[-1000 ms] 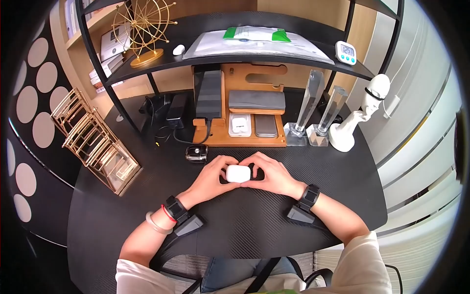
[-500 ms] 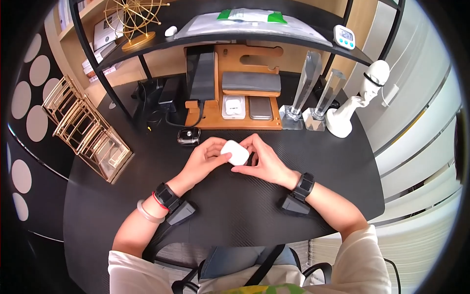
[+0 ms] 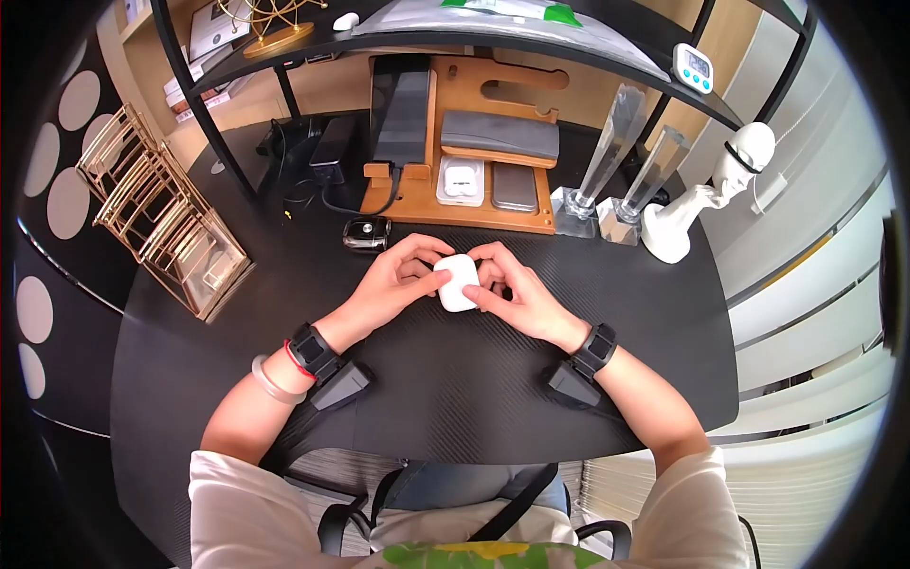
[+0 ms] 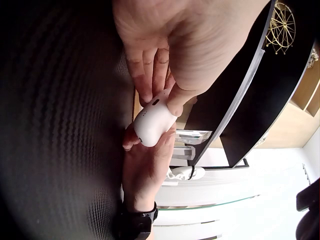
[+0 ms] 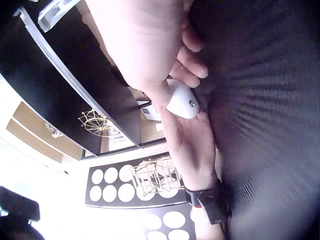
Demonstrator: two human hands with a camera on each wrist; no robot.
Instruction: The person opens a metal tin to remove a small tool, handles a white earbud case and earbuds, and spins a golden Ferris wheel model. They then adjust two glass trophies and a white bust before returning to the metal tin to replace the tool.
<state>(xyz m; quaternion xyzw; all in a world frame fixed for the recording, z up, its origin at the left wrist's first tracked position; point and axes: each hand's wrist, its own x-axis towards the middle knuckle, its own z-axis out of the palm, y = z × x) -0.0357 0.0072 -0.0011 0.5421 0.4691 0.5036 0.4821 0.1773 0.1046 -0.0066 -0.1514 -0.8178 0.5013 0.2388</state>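
A small white rounded case (image 3: 457,284) is held between both hands above the black desk. My left hand (image 3: 387,289) grips its left side, thumb on the upper face. On the other side my right hand (image 3: 523,299) pinches it, thumb on the near right part. The left wrist view shows the case (image 4: 154,121) with a small dark oval mark and tiny holes on its edge. A round metallic spot shows on the case (image 5: 183,100) in the right wrist view. The case looks closed.
Behind the hands stand a wooden organizer (image 3: 408,199), a small black glossy case (image 3: 367,233) and crystal trophies (image 3: 607,161). A white figurine (image 3: 671,228) is at the right, a gold wire rack (image 3: 175,218) at the left, a shelf (image 3: 398,40) above.
The white case has been turned in the hands and now stands more upright in the head view. The right thumb has moved onto its face. The head view has shifted.
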